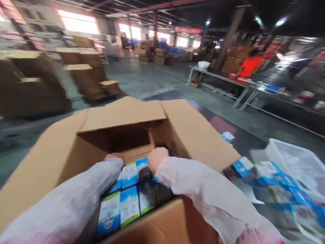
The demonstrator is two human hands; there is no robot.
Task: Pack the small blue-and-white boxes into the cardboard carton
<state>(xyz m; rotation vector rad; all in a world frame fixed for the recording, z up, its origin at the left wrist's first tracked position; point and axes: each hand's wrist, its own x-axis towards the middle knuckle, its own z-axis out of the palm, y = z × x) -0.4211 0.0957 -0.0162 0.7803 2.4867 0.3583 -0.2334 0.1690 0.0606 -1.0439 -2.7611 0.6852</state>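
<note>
While both my arms reach into the open cardboard carton (127,118), my left hand (114,158) and right hand (157,158) press down on the top row of small blue-and-white boxes (129,195) packed inside it. Fingers are hidden behind the boxes, so I cannot tell the grip on either. More loose boxes (266,176) lie right of the carton, beside a white plastic bin (297,162).

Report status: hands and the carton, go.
Both hands, left and right, down inside open carton. Grip unclear. Small packs stacked in rows beneath. More packs loose alongside.
</note>
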